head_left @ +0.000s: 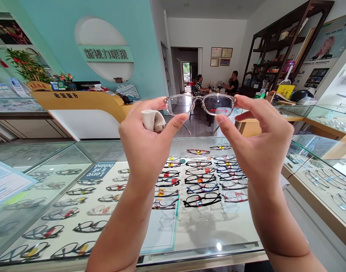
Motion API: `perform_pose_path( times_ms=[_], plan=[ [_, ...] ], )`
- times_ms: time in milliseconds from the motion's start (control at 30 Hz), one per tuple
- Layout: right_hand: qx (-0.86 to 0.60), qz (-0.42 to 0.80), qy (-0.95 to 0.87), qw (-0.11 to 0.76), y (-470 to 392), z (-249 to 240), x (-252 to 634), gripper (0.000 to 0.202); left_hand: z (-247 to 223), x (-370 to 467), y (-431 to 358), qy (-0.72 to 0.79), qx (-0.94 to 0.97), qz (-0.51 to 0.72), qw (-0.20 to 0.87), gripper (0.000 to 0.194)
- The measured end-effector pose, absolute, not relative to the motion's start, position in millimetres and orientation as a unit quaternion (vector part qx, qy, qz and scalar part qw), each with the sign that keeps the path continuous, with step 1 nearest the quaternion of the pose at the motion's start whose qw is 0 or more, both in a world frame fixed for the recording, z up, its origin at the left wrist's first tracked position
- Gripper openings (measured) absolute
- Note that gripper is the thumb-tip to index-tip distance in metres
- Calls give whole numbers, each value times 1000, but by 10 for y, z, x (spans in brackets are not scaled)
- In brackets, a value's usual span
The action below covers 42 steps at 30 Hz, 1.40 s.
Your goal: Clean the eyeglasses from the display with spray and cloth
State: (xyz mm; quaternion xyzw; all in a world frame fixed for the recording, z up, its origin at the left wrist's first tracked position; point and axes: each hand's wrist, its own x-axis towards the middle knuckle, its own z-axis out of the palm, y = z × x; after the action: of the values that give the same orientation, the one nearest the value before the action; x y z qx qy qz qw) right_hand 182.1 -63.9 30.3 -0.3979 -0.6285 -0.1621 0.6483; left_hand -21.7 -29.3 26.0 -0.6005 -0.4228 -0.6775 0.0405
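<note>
I hold a pair of clear-framed glasses (200, 104) up in front of me with both hands, lenses facing away. My left hand (146, 141) pinches the left end of the frame between thumb and forefinger and also has a small beige cloth (153, 120) tucked in its fingers. My right hand (260, 139) pinches the right end of the frame. The right lens carries a red printed mark. Both hands hover above a glass display counter (195, 241).
Under the counter glass lie several rows of glasses frames (202, 179). More glass cases (326, 177) stand on the right. A yellow-and-white reception desk (82, 109) is at the back left. Two people (215, 85) sit at a table far back. A dark shelf (277, 49) stands at right.
</note>
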Motion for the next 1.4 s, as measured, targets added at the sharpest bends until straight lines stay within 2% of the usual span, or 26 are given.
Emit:
perform_pose_path(
  times_ms=[300,467,833,1400],
  plan=[
    [-417,-129,-633,640,-581,272,1841,34,257,-199,-282,-398,-599,-692,66,37],
    [-420,-146,-633,633,-557,272,1831,31,247,-204,-244,-380,-600,-700,79,43],
    [-435,-153,-631,624,-531,267,1821,29,227,-184,-267,-407,-598,-687,73,35],
    [-465,-140,-628,608,-461,264,1796,29,209,-198,-229,-414,-597,-677,120,38]
  ],
)
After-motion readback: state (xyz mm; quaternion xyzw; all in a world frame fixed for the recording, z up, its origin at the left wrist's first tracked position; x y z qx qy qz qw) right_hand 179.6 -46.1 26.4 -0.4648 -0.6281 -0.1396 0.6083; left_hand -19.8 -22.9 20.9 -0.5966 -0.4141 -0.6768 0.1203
